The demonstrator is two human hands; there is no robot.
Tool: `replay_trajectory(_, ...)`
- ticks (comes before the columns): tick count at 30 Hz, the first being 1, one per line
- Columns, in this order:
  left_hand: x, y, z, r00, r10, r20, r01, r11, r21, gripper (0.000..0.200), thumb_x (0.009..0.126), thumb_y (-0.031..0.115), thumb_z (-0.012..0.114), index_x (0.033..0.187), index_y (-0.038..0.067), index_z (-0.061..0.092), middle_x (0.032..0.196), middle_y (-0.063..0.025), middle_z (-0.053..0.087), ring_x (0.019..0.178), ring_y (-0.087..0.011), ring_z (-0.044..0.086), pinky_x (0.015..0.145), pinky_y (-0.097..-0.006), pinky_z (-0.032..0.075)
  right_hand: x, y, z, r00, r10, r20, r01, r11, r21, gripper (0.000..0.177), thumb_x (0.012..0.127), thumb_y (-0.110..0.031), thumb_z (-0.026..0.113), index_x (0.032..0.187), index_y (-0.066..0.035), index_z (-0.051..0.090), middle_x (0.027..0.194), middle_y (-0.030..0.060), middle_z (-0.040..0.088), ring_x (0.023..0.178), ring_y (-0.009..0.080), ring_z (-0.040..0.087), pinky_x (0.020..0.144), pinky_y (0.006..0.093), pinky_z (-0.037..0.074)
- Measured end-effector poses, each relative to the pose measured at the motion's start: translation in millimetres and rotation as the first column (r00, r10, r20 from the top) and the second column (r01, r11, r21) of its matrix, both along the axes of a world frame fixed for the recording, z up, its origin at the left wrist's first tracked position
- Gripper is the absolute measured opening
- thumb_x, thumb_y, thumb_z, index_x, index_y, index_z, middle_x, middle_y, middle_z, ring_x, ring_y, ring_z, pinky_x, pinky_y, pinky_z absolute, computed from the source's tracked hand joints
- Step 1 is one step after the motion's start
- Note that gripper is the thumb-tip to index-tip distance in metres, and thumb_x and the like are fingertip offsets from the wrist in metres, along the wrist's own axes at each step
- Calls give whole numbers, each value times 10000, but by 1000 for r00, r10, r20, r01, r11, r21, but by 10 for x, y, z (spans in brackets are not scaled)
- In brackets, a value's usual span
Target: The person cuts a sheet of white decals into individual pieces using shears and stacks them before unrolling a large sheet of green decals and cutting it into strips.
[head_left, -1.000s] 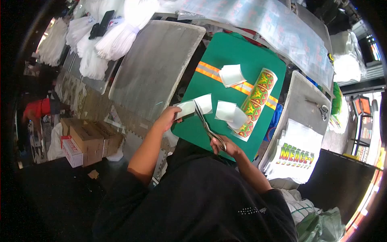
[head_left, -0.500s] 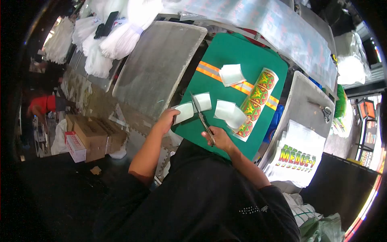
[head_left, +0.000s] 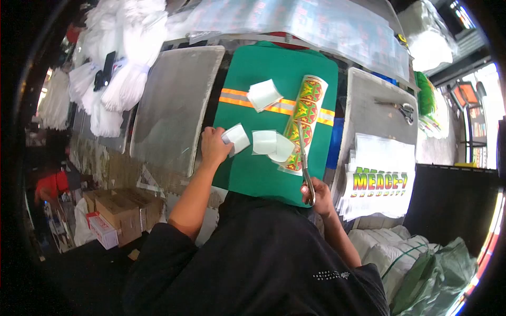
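Observation:
My right hand (head_left: 318, 196) is closed around the handles of long metal scissors (head_left: 307, 167), whose blades point away from me over a printed strip (head_left: 305, 111). Several red, green and yellow emblems with stars run along that strip. My left hand (head_left: 215, 146) pinches the left edge of white cut pieces (head_left: 236, 138) at the left side of the green garment (head_left: 247, 169). To their right, two white pieces (head_left: 264, 142) overlap, touching the strip's lower left. A small pile of white pieces (head_left: 264, 95) rests on the orange and silver reflective band.
Grey boards (head_left: 176, 105) flank the garment. On the right board lie another pair of scissors (head_left: 405, 110) and printed white sheets (head_left: 379, 181). White bundles (head_left: 129, 68) hang at left; cardboard boxes (head_left: 118, 213) sit below. A person in red (head_left: 51, 185) is far left.
My right hand has carried the scissors rightward, over the printed strip. The white piece in my left hand now lies with the neighbouring one. The whole view has shifted and turned.

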State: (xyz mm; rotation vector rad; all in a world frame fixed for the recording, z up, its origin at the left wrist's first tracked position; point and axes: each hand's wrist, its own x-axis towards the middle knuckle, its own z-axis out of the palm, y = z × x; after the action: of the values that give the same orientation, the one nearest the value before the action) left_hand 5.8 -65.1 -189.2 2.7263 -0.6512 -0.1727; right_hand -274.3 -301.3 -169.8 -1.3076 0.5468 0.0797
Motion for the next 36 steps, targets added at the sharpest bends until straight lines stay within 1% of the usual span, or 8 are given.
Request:
replay_trajectory(3,77,11,36,994,-91,52,92,995,-24,289,713,173,779,889,22,606,1079,-171,605,976,-328,587,819,-423,482,-79,-112,-12,992,-119,41,119,993,-5,322,878,-339,716,847,-49,578,649,-6,565,562,79,537,515,246,415)
replay_trajectory(5,105,-107,389,879,-9,-477,-45,994,-102,238,727,113,767,871,20,602,936,-126,628,825,-248,613,744,-356,487,-117,-172,23,977,-195,83,198,980,-30,313,885,-339,707,849,-54,581,643,-4,563,564,78,536,515,246,414)
replay_trajectory(10,98,-413,638,659,-412,-629,102,878,-468,637,733,52,755,1322,61,511,828,-108,643,774,-190,622,709,-326,490,-231,-285,77,961,-264,80,269,962,-50,324,896,-352,690,848,-51,581,635,3,569,561,76,528,508,244,411)
replay_trajectory(15,111,-808,96,795,-339,-502,308,940,-148,491,744,34,724,1217,98,606,1016,-155,620,899,-307,622,799,-382,492,-270,-292,22,960,-264,90,269,962,-46,327,891,-351,698,848,-49,580,641,3,573,566,74,524,521,241,411)
replay_trajectory(18,152,-716,-147,887,-461,4,459,883,-93,204,746,49,728,868,23,567,949,-156,573,906,-327,584,796,-402,473,-305,-298,32,961,-262,91,269,960,-71,336,890,-357,700,842,-49,576,643,0,571,572,72,522,532,237,410)
replay_trajectory(24,299,-498,691,705,-299,-643,256,953,-163,201,757,21,723,876,28,561,913,-107,587,870,-219,587,778,-362,472,-352,-337,16,954,-293,56,297,953,-67,350,892,-372,696,833,-51,570,640,0,569,578,71,519,537,234,406)
replay_trajectory(31,-125,-1209,593,634,-507,-584,456,855,-247,498,779,0,618,1260,63,504,1077,-187,638,1033,-339,626,872,-415,496,-230,-286,80,958,-285,36,288,952,-109,370,886,-389,698,835,-43,573,634,5,566,577,74,529,526,243,414)
replay_trajectory(36,-349,-1327,85,821,-546,-167,555,832,4,262,723,6,652,973,48,587,994,-174,582,962,-371,565,844,-420,467,-219,-201,179,965,-261,23,261,946,-195,369,876,-371,713,826,-28,585,646,14,575,584,84,556,526,246,434)
